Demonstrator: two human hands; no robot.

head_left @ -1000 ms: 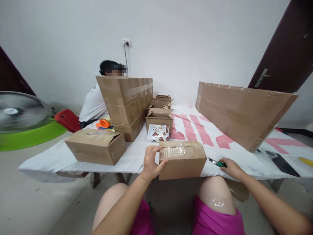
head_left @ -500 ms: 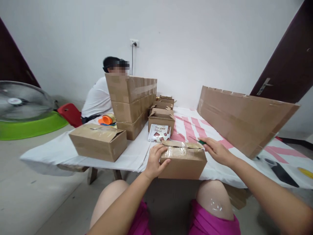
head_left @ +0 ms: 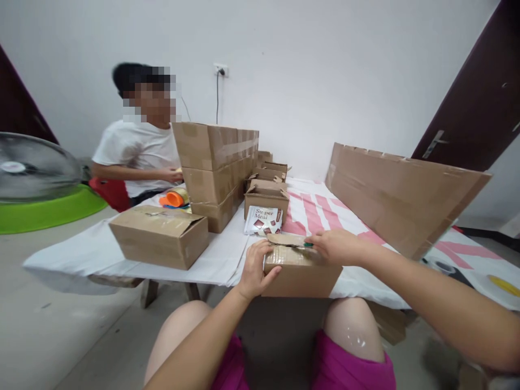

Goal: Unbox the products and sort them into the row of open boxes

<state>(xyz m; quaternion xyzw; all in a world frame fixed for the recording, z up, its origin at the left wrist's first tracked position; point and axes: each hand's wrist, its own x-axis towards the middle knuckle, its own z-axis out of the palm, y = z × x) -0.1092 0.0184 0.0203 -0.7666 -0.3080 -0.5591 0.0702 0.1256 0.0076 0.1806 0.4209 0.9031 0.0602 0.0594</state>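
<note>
Pinching a green-handled knife [head_left: 307,245], right hand [head_left: 337,246] rests on the taped box [head_left: 300,268]; left hand [head_left: 255,265] clamps its left end. Cut shallow, blade away from left fingers [head_left: 264,246].

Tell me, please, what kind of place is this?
Probably a small home packing room. Cardboard boxes are stacked on a covered table, the left hand steadies a taped box while the right hand holds a cutter, and another person sits nearby.

White-covered table [head_left: 122,254] with cardboard boxes [head_left: 159,236], sachet [head_left: 262,220], tape roll [head_left: 175,197].
</note>
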